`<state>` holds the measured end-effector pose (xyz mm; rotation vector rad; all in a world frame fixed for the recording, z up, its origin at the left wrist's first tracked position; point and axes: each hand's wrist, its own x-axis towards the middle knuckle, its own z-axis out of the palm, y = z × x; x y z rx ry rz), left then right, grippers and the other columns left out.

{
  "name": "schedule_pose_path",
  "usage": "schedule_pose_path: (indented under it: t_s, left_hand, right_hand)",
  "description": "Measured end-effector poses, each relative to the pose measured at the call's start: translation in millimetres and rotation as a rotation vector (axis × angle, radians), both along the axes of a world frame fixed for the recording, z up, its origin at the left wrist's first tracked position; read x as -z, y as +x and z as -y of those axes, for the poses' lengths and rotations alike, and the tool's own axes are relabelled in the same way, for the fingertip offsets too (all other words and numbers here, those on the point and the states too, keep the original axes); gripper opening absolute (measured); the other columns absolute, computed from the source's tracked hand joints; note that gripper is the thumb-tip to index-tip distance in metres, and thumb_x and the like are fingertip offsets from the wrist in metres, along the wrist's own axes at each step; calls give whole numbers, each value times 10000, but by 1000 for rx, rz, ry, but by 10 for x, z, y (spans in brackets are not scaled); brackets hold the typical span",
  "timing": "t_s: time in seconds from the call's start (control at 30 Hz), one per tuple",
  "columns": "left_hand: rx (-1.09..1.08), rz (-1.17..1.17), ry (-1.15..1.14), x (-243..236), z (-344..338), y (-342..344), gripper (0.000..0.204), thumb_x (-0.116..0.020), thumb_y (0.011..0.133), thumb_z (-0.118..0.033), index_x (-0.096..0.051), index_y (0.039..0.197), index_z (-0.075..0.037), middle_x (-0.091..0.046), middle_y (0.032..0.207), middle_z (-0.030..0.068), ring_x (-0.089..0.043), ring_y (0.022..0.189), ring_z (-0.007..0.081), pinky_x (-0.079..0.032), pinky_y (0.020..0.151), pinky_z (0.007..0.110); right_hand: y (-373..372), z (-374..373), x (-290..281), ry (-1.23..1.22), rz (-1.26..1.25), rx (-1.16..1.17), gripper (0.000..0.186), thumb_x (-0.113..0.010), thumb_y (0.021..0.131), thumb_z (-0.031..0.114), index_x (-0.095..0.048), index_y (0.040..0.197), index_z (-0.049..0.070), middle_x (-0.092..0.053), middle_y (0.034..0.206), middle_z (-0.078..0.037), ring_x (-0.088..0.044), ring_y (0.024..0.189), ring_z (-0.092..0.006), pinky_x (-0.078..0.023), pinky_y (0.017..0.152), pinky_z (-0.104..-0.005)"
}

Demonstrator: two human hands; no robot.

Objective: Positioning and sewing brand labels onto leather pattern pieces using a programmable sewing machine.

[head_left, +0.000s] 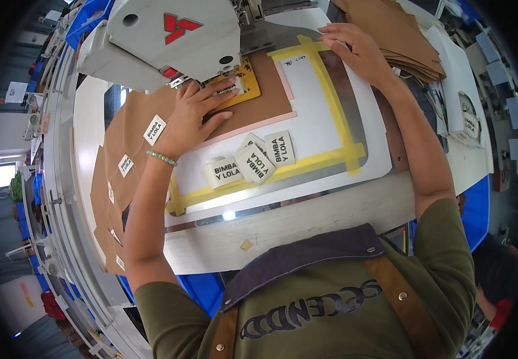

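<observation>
So our white label [234, 84] sits in the yellow template [250, 81] on a brown panel [265, 110], right by the sewing machine [151, 39]. Fingers cover part of it, so we can't really tell if it's stitched yet. Left hand [198, 109] lies flat, fingers spread. Right hand's [358, 51] fingers stretch out, slightly apart, at the metal plate [355, 113]. Labelled panels [128, 122] look done; loose labels [258, 165] and a brown stack [398, 36] seem left.
</observation>
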<state>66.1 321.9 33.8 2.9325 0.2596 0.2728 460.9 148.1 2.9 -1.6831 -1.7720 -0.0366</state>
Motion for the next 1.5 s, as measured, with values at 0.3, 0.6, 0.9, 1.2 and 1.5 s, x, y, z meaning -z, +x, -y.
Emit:
schedule_pose_path:
  t_s: [0.3,0.6,0.9,1.2,1.5]
  left_hand:
    - [-51,-30,-25,-2,-114,94,458,-726,1013,-273,-715,1460,-176,-626,1572,64,-500,935,309,-410,1039,402]
    - [-18,204,19,192,-251,-20,476,-780,986,-247,-717,1451,-166,-675,1351,208,-587,1016,370,-449,1033,486]
    - [-255,169,-292,215,-342,-491,639,-811,818,-63,-605,1419,3,-539,1514,201,-513,1441,397,-397,1236,448]
    - [-260,69,-271,284,-416,-653,767,-850,816,-142,-592,1533,-51,-462,1647,198,-375,1558,418,-296,1300,522]
    - [-271,213,-154,257,130,-162,605,-873,775,-62,-690,1352,-62,-609,1355,165,-515,1297,412,-404,1161,526]
  right_hand:
    - [1,-13,44,78,-1,-12,276,-664,1065,240,-787,1198,31,-747,1328,-99,-644,1280,-302,-499,1115,-418]
    - [-248,-29,-4,108,-24,-106,218,-706,1009,184,-801,1110,16,-771,1214,-130,-665,1229,-329,-533,1068,-431]
    - [-514,-46,-62,63,2,-370,214,-698,1008,178,-778,1181,80,-733,1288,-126,-638,1272,-327,-519,1085,-460]
    - [-952,-4,-131,-80,334,-365,229,-675,976,258,-736,950,39,-722,1101,-133,-703,1093,-346,-589,908,-466]
    - [-985,207,-518,-430,512,-214,307,-723,957,349,-772,963,46,-739,1061,-110,-710,1075,-333,-585,881,-449]
